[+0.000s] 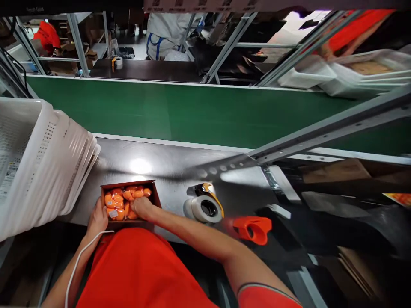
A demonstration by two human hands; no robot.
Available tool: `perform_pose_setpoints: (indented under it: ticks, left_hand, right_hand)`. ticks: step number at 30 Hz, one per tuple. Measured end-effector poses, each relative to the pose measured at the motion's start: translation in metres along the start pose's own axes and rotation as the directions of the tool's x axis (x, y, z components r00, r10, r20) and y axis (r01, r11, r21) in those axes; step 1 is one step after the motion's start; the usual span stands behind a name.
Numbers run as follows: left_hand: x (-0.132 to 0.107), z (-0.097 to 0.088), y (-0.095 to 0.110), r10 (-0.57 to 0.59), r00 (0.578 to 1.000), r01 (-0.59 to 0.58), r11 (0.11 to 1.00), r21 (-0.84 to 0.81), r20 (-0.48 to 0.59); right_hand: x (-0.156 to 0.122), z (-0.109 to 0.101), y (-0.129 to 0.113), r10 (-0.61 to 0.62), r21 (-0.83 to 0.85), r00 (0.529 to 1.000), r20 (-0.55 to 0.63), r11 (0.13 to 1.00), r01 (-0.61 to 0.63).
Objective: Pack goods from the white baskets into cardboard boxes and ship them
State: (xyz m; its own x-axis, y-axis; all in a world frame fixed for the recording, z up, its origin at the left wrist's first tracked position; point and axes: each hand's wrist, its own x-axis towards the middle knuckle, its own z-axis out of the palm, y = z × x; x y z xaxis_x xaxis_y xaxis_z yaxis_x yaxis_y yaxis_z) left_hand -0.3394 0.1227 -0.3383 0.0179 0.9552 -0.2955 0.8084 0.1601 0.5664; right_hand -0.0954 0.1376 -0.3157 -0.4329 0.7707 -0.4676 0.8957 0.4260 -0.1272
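A small open brown cardboard box (156, 193) sits on the steel worktop in front of me, filled with several orange packets (119, 200). My left hand (97, 220) rests against the box's near left corner, fingers curled on its wall. My right hand (141, 208) reaches into the box with its fingers bent down on the orange packets at the near right. Whether it grips one is hidden.
A stack of white plastic baskets (38, 162) stands at the left. A tape dispenser with a white roll (204, 208) and an orange tape dispenser (252, 228) lie right of the box. A green conveyor belt (180, 113) runs behind. A slanted metal bar (321, 134) crosses at right.
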Motion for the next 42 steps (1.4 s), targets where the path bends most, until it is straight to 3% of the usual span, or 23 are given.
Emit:
perform_pose_setpoints:
  ticks: [4, 11, 19, 23, 27, 29, 31, 33, 35, 36, 37, 38, 40, 42]
  left_hand:
    - [0.002, -0.001, -0.001, 0.022, 0.999, -0.022, 1.000, -0.009, -0.023]
    - [0.002, 0.000, 0.003, -0.029, 0.999, 0.029, 1.000, -0.009, 0.016]
    - [0.001, 0.002, 0.001, -0.064, 0.998, 0.064, 0.998, -0.012, 0.014]
    - [0.004, 0.004, 0.000, -0.047, 0.999, 0.046, 0.998, -0.053, -0.018]
    - [0.007, 0.007, 0.000, -0.021, 1.000, 0.020, 0.997, -0.074, -0.008]
    - [0.008, 0.009, -0.003, 0.007, 0.998, -0.011, 0.997, -0.072, -0.061]
    - [0.007, 0.012, -0.007, 0.056, 0.982, -0.068, 0.996, -0.060, -0.181]
    - [0.004, 0.015, -0.012, 0.128, 0.949, -0.148, 0.988, -0.048, -0.288]
    - [-0.001, 0.015, -0.013, 0.207, 0.926, -0.231, 0.972, -0.040, -0.315]
    - [-0.004, 0.014, -0.012, 0.254, 0.923, -0.275, 0.961, -0.034, -0.290]
    - [-0.007, 0.013, -0.009, 0.311, 0.920, -0.326, 0.945, -0.023, -0.238]
    - [-0.009, 0.011, -0.005, 0.378, 0.912, -0.383, 0.924, -0.002, -0.160]
    - [-0.009, 0.009, 0.006, 0.512, 0.857, -0.515, 0.854, 0.069, 0.052]
    - [-0.002, 0.008, 0.017, 0.569, 0.785, -0.613, 0.769, 0.179, 0.245]
  right_hand:
    - [0.009, -0.007, -0.003, -0.060, -0.019, 0.995, 0.079, 0.998, 0.061]
    - [0.004, -0.020, 0.014, -0.098, -0.062, 0.991, 0.093, 0.993, 0.104]
    - [-0.009, -0.038, 0.021, -0.071, -0.080, 0.990, -0.120, 0.995, 0.062]
    - [0.008, -0.032, 0.029, -0.051, 0.041, 0.997, -0.056, 0.998, 0.053]
    - [0.020, -0.024, 0.024, -0.057, 0.059, 0.998, -0.026, 0.997, 0.059]
    - [0.010, -0.022, 0.024, -0.092, 0.052, 0.994, -0.054, 0.994, 0.094]
    - [-0.011, -0.016, 0.029, -0.142, 0.067, 0.981, -0.136, 0.986, 0.152]
    - [-0.040, -0.003, 0.036, 0.003, 0.152, 0.932, -0.363, 0.987, 0.056]
    - [-0.070, 0.015, 0.040, 0.357, 0.358, 0.760, -0.543, 0.917, -0.175]
    - [-0.082, 0.025, 0.039, 0.490, 0.466, 0.691, -0.531, 0.850, -0.245]
    - [-0.092, 0.033, 0.035, 0.543, 0.533, 0.698, -0.467, 0.803, -0.268]
    - [-0.098, 0.040, 0.031, 0.513, 0.559, 0.769, -0.381, 0.790, -0.251]
    - [-0.098, 0.047, 0.021, 0.303, 0.531, 0.928, -0.218, 0.835, -0.148]
    - [-0.087, 0.046, 0.019, 0.153, 0.449, 0.977, -0.147, 0.890, -0.072]
